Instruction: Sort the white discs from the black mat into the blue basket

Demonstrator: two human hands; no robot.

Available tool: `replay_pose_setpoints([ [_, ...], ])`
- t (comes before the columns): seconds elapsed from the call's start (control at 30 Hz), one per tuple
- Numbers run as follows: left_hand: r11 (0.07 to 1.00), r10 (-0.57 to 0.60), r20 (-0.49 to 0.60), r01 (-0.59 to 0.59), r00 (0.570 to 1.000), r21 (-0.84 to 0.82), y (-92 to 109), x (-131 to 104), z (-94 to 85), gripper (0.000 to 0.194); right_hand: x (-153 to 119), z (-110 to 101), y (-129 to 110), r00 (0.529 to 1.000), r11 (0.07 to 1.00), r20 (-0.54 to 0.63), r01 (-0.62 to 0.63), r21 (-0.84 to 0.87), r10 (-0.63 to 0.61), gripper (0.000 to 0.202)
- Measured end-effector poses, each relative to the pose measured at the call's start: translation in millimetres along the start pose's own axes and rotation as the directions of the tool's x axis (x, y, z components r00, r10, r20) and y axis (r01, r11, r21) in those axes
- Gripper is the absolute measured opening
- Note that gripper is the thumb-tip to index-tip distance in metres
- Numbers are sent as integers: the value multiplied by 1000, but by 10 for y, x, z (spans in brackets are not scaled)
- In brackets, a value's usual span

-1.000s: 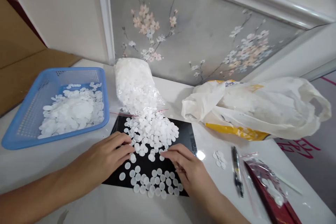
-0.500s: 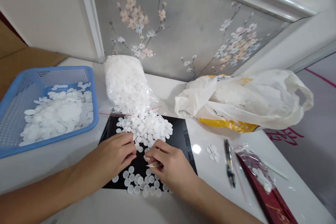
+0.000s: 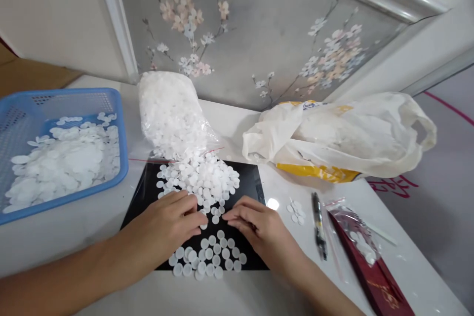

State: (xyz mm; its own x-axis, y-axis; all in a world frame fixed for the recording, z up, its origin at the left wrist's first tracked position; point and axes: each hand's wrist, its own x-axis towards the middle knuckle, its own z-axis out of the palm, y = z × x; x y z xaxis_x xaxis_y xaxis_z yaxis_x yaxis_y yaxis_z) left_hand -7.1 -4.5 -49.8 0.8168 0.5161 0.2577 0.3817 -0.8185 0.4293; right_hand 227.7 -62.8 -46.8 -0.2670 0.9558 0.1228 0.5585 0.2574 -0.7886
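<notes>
A heap of small white discs [image 3: 211, 177] lies on a black board [image 3: 137, 207], spilling from the mouth of a clear plastic bag [image 3: 170, 113] full of them. My left hand [image 3: 176, 222] is over the board at the heap's lower left, fingers curled, fingertips at a disc. To its right, my right hand [image 3: 259, 224] has thumb and fingers pinched together beside a few discs below the heap; whatever they hold is too small to make out. Several separate discs [image 3: 209, 254] are spread along the board's near edge, between the wrists.
At the left stands a blue basket [image 3: 124, 143] with more discs. A white and yellow carrier bag [image 3: 333, 138] lies at the back right. Nearer are a few discs [image 3: 296, 212], a black pen [image 3: 318, 227] and a red packet [image 3: 370, 271].
My right hand has moved right, away from my left, and the pale piece at its fingers no longer shows. My left hand has shifted slightly right. The view has shifted a little.
</notes>
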Motion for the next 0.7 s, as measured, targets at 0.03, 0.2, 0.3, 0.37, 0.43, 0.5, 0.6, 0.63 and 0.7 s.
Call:
replay_pose_setpoints([
  [0.03, 999, 19, 19, -20, 1000, 45, -7, 24, 17, 16, 17, 4, 5, 1000, 1000, -30, -8, -6, 8, 22],
  [0.2, 985, 92, 54, -99, 994, 138, -61, 87, 90, 20, 65, 121, 35, 994, 991, 22, 105, -79, -103, 29],
  [0.3, 988, 116, -7, -115, 993, 102, -79, 88, 65, 21, 57, 162, 43, 992, 985, 44, 122, -119, -117, 24],
  [0.37, 993, 101, -48, -98, 994, 62, -86, 83, 7, 21, 50, 157, 41, 993, 988, 51, 112, -103, -107, 18],
  [0.43, 998, 68, -90, -67, 994, 19, -94, 77, -64, 21, 47, 140, 34, 996, 992, 51, 78, -97, -73, 15],
  [0.5, 999, 27, -110, -30, 994, -26, -98, 69, -117, 20, 49, 121, 19, 998, 995, 55, 17, -102, -11, 14],
  [0.6, 998, -6, -86, 0, 996, -64, -74, 52, -106, 19, 52, 90, -13, 996, 993, 70, -55, -103, 62, 15],
  [0.63, 999, 2, -67, -6, 998, -53, -57, 46, -81, 20, 49, 78, -23, 994, 991, 71, -73, -108, 81, 15],
  [0.7, 999, 40, -25, -40, 999, -2, -16, 36, -23, 24, 40, 51, -35, 993, 987, 47, -106, -121, 112, 18],
])
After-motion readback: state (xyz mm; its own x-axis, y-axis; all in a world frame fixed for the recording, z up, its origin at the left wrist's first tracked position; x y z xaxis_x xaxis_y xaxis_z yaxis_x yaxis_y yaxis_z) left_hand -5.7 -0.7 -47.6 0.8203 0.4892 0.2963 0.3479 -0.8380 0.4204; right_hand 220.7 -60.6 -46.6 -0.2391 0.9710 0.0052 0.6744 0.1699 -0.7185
